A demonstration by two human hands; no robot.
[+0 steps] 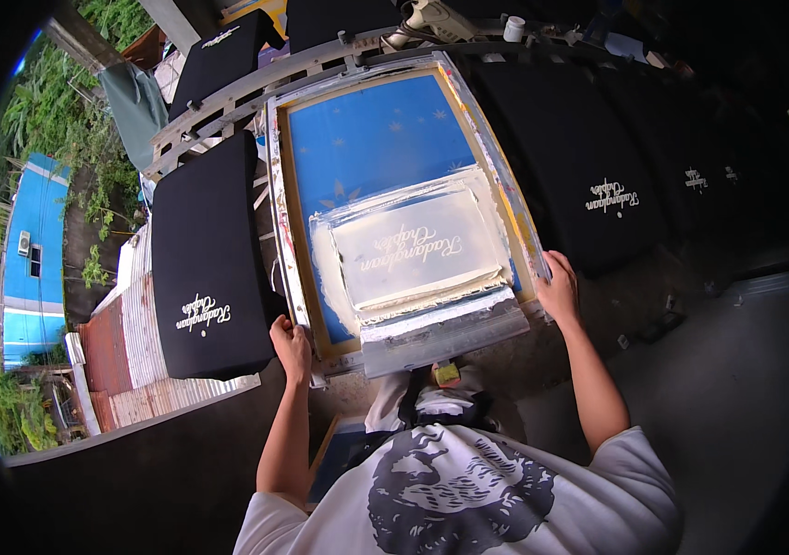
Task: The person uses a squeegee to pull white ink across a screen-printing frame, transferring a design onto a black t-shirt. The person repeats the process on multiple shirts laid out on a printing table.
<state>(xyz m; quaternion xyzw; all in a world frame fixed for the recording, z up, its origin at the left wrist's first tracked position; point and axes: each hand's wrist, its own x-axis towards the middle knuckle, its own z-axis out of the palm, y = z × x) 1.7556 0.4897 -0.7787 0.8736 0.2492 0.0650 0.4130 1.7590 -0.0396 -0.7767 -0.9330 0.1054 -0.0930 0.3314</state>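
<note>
Both of my hands grip the near part of a silk-screen frame [276,203], one on each side. My left hand [292,350] is closed around its left rail close to the near corner. On the right rail, my right hand [559,287] is closed a little farther up. Blue mesh [376,120] fills the frame, with a pale lettered stencil area ringed by smeared cream-white ink [328,268]. A wide squeegee [445,335] lies across the screen's near end, its body overhanging toward me; neither hand touches it. The frame hides what is beneath it.
Black garments on boards stand to the left [205,250] and right [570,148], with white print. A metal rail [320,69] runs behind the frame. Beyond it are a beige gun-shaped tool [431,20] and a white jar [513,29]. Another screen [334,444] stands low beside my left forearm.
</note>
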